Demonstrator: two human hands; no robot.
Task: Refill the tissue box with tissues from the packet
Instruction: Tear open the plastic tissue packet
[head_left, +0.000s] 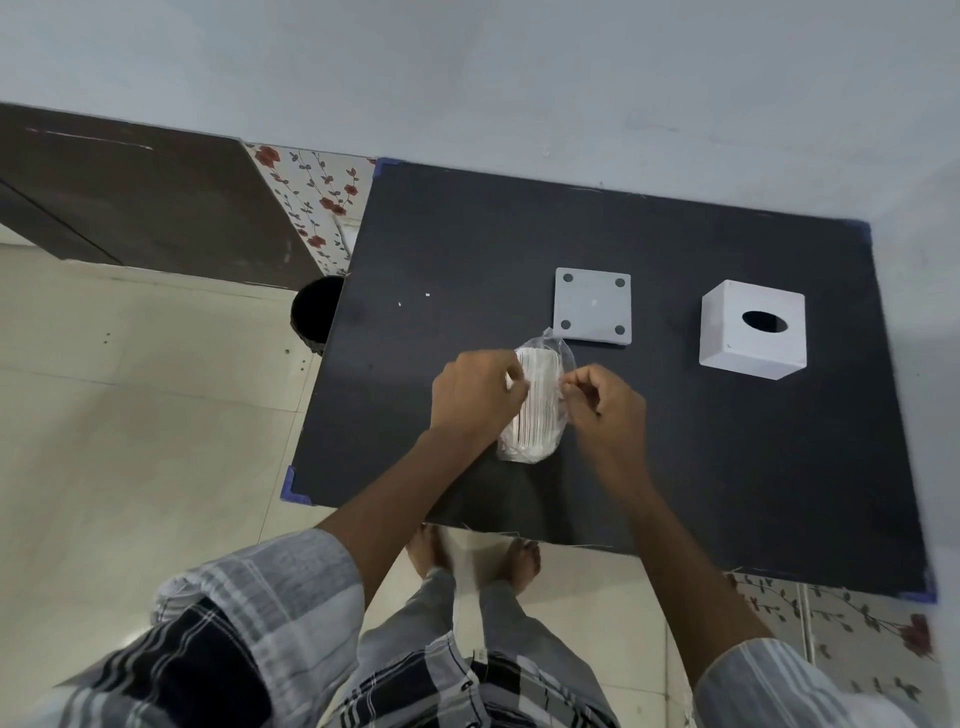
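Note:
A clear plastic tissue packet (537, 405) full of white tissues lies near the front middle of the black table (727, 467). My left hand (475, 392) pinches the wrapper on the packet's left side. My right hand (605, 402) pinches the wrapper on its right side. The white cube tissue box (750, 338) stands to the right, its oval slot facing up and dark inside. Its flat white base plate (593, 305), with round grey pads at the corners, lies apart from it just beyond the packet.
A dark round bin (316, 319) stands on the floor by the table's left edge. A dark wooden panel (145, 202) and floral wall tiles (317, 202) are at the back left. My bare feet stand under the table's front edge.

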